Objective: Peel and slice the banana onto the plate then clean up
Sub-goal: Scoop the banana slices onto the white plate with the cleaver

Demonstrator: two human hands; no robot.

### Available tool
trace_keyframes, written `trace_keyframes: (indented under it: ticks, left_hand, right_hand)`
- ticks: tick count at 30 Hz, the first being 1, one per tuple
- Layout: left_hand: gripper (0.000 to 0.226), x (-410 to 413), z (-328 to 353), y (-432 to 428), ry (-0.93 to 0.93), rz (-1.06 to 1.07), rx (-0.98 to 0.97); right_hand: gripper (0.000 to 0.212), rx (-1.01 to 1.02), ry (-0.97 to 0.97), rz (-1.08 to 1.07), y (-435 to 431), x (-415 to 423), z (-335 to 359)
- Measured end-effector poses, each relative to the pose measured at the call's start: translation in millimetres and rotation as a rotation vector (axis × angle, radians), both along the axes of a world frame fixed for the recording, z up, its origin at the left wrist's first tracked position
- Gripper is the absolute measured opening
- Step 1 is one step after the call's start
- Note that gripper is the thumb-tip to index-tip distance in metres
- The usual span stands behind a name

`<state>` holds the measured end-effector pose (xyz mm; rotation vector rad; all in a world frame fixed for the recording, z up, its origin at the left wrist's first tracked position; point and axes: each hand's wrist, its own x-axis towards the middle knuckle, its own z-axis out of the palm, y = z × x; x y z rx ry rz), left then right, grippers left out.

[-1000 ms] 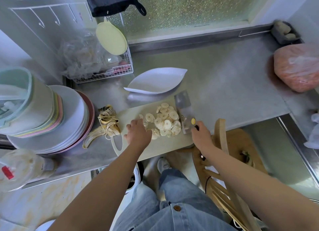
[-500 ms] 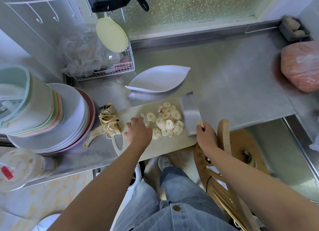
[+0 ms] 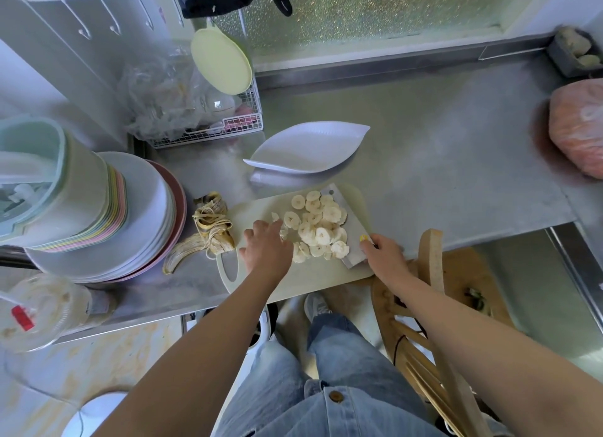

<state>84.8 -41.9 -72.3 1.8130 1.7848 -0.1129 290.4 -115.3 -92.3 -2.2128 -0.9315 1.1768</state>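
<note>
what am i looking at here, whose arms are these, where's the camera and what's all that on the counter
There is no machine here. The two arms belong to a person, and the single picture comes from a camera worn on that person's head. It looks forward and down, so you see their own arms from above.

The left hand rests its fingers against a pile of banana slices on a pale cutting board. The right hand grips a cleaver, whose flat blade lies under part of the pile.

Behind the board stands an empty white leaf-shaped plate. To the left lie the banana peel and a stack of plates. Everything sits on a steel counter.
</note>
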Motion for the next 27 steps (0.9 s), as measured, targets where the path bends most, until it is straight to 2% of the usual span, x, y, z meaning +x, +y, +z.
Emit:
trace_keyframes:
  ticks: [10, 22, 27]
  left_hand:
    - [0.048, -0.6, -0.3, 2.7, 0.010, 0.005, -0.007]
    - [0.043, -7.7, -1.9, 6.5, 0.005, -0.018, -0.005]
    - [0.040, -9.3, 0.5, 12.6, -0.015, 0.006, 0.029]
  right_hand:
    - [0.033, -0.019, -0.032, -0.031, -0.1, 11.8, 9.7]
    - [0.037, 0.009, 0.027, -0.079, 8.3, 6.5, 30.7]
    - [0.031, 0.016, 0.053, -0.052, 28.2, 7.4, 42.1]
